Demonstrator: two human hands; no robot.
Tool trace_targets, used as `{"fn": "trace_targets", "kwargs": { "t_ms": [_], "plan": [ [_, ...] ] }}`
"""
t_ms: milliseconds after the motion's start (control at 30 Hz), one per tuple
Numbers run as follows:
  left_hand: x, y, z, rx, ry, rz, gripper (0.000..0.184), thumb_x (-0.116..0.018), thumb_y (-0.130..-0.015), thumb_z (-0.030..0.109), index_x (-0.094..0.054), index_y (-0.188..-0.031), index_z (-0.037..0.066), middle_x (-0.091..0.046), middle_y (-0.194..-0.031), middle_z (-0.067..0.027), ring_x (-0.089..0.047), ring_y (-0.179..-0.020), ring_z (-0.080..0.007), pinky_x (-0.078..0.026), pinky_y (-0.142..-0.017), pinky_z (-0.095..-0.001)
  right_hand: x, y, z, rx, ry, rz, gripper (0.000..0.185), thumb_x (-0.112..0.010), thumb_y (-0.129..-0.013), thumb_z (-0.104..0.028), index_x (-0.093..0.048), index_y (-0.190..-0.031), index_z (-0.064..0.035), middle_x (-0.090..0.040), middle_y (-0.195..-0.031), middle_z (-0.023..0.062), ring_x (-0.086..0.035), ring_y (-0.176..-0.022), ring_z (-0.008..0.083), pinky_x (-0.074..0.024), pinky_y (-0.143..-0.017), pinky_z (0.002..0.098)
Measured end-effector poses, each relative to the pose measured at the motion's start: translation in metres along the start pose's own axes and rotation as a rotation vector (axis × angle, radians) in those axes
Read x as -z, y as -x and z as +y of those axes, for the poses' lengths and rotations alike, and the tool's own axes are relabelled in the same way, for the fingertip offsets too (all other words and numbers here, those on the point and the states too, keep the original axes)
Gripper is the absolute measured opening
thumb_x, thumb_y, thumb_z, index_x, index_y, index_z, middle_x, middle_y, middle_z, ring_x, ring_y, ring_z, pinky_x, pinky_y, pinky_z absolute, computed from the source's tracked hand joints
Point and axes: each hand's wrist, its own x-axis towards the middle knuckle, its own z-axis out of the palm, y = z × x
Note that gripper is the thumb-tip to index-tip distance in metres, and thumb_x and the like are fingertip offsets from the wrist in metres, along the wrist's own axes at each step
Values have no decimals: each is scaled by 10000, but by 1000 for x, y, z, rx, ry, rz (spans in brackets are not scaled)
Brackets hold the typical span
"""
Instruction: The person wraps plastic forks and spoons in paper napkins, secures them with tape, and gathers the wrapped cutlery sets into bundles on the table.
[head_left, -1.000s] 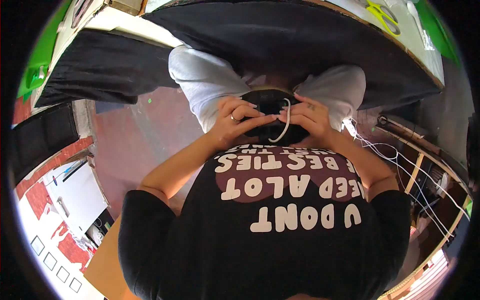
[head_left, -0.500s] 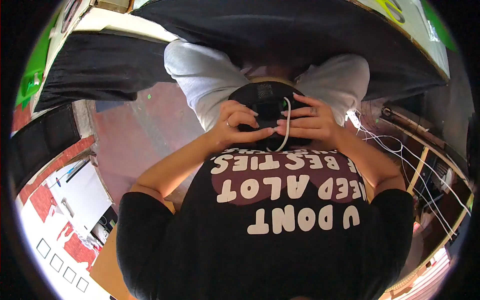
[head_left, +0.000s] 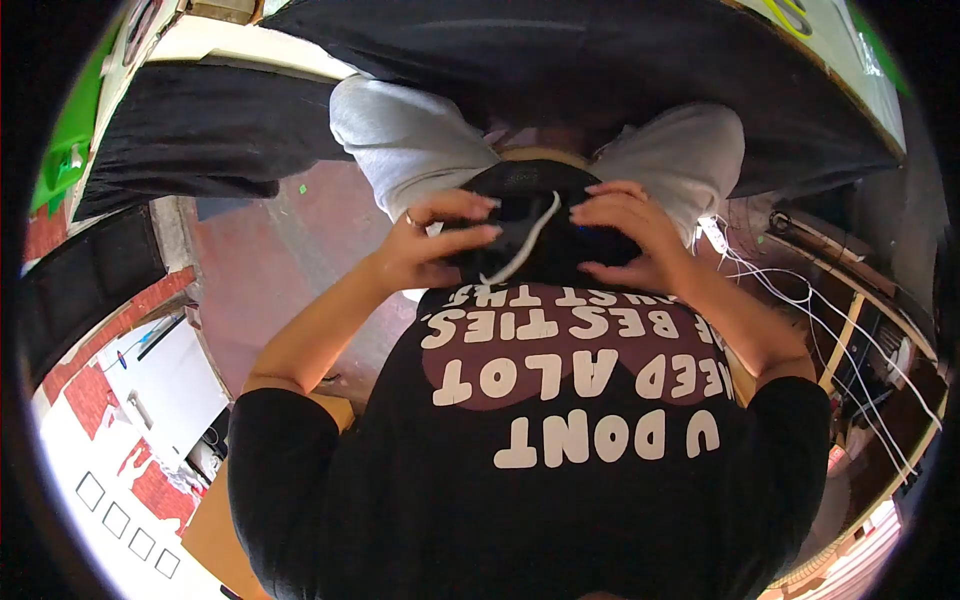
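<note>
In the head view, a dark rounded object [head_left: 516, 215] (its surface is deep in shadow, so perhaps a cap) lies at the lap between grey trouser legs [head_left: 400, 135]. A white cord [head_left: 533, 238] slants across it. The left hand [head_left: 428, 238] and right hand [head_left: 640, 235] flank the cord, fingers curved and spread.

Hands: two, left hand [head_left: 445, 235] and right hand [head_left: 638, 232]. Ring [head_left: 409, 217]: at least one. White cord [head_left: 536, 235]: one. Black rounded object [head_left: 515, 180]: one. Shirt [head_left: 540, 520]: one. Grey trouser legs [head_left: 405, 125]: two. Square outlines [head_left: 116, 519]: four. Yellow-green handle [head_left: 790, 15]: one, cut by frame edge. White cables [head_left: 745, 267]: several, tangled, exact count unclear.
</note>
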Motion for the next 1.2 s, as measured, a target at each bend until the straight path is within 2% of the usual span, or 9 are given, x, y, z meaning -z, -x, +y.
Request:
{"fn": "trace_targets", "kwargs": {
  "t_ms": [133,267,367,500,600,667,833,933,1200],
  "plan": [
    [-2,-3,-9,185,119,184,626,-833,-547,86,-552,-1100,-4,-569,-1157,-185,-574,-1066,-293,-469,-895,-370,-8,-4,-5,-87,-9,-8,412,-698,-750,-150,-577,-1144,-127,-563,-1232,11,-508,-1118,253,-376,-949,388],
    [3,-15,-10,150,102,193,620,-859,-525,65,-536,-1048,-18,-601,-1088,-185,-601,-1017,-290,-488,-866,-361,-9,-4,0,-71,12,-26,379,-672,-772,-130,-578,-1139,-124,-561,-1237,15,-512,-1115,255,-382,-938,391],
    [7,-15,-11,165,73,173,597,-862,-535,96,-545,-1027,-20,-602,-1084,-192,-603,-1017,-304,-487,-870,-375,-9,-4,1,-60,48,-31,361,-657,-784,-115,-579,-1136,-126,-573,-1221,5,-521,-1105,250,-383,-932,386],
    [13,-20,2,65,65,-61,520,-818,-568,73,-570,-1015,-21,-597,-1099,-192,-597,-1027,-338,-483,-882,-403,-4,-6,1,-54,20,18,252,-647,-772,-74,-633,-1022,-92,-628,-1110,50,-576,-1011,249,-419,-859,369],
    [12,-24,12,-32,-18,-179,553,-775,-538,46,-576,-1052,-3,-602,-1108,-166,-586,-1046,-345,-485,-883,-402,3,-5,5,-104,-129,92,174,-632,-762,-50,-660,-933,-67,-654,-997,83,-605,-919,247,-439,-804,356],
    [16,-22,14,-54,-101,-273,539,-685,-568,179,-594,-1073,13,-615,-1127,-135,-597,-1011,-334,-471,-872,-441,1,-15,7,-141,-186,210,134,-624,-755,-40,-669,-880,-53,-659,-918,97,-617,-851,243,-447,-772,345],
    [18,-21,31,-80,-345,-323,456,-625,-596,228,-640,-1015,50,-647,-1084,-66,-542,-873,-226,-413,-789,-361,-1,-53,10,-10,-228,-2,151,-632,-776,-125,-689,-911,-90,-632,-971,49,-544,-952,236,-398,-844,359],
    [14,-11,31,-83,-388,-247,584,-694,-457,139,-644,-1039,128,-621,-1127,18,-469,-855,-183,-360,-744,-310,-3,-56,8,90,-205,-157,212,-625,-774,-173,-704,-962,-116,-612,-1011,38,-475,-1003,248,-350,-894,387],
    [-2,7,33,-131,-483,-33,445,-689,-519,132,-703,-960,181,-590,-912,84,-469,-889,-179,-376,-762,-298,-4,-53,8,154,-214,-227,228,-619,-773,-197,-724,-966,-138,-599,-929,6,-439,-938,242,-327,-874,395]
  ]
}}
